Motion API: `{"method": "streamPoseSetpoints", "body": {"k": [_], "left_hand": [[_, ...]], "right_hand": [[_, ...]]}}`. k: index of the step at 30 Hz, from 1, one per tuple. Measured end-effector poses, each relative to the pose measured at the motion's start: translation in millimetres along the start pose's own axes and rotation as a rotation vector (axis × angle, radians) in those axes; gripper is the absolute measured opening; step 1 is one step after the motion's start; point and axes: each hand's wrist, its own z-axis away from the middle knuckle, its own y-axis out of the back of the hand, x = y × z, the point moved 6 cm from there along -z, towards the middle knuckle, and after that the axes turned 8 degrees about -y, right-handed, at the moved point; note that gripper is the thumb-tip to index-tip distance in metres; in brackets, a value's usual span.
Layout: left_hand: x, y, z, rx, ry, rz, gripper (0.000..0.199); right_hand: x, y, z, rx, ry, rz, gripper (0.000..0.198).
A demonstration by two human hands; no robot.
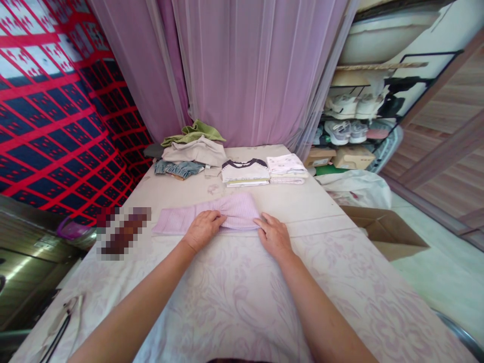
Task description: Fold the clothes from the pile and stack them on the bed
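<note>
A light pink ribbed garment (189,216) lies in a long folded strip across the bed, its right part doubled over in a thicker layer; its exact kind is unclear. My left hand (204,228) rests on the middle of the strip, thumb and fingers closed on a gathered bit of the fabric. At the right end, my right hand (274,233) pinches the near corner of the garment between thumb and fingers. Beyond it sit a folded white shirt with a dark collar (245,171) and a stack of folded pale clothes (286,169).
A loose pile of clothes, with a green piece (194,133), a beige piece (194,151) and denim (177,169), lies at the far left. Purple curtains (242,75) hang behind. To the right stand a shoe rack (346,118) and an open cardboard box (381,232).
</note>
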Motion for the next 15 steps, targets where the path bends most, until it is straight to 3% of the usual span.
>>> {"method": "streamPoseSetpoints", "body": {"k": [3, 9, 15], "left_hand": [[1.2, -6.5, 3.6, -0.014, 0.003, -0.025, 0.028], [7.5, -11.4, 2.9, -0.157, -0.049, -0.316, 0.037], [35.9, -9.7, 5.4, -0.162, -0.147, -0.36, 0.053]], "right_hand": [[-1.1, 0.5, 0.4, -0.014, 0.009, 0.023, 0.04], [-0.6, -2.1, 2.6, -0.03, 0.012, 0.046, 0.044], [-4.0, -0.9, 5.7, -0.045, 0.032, 0.081, 0.046]]}}
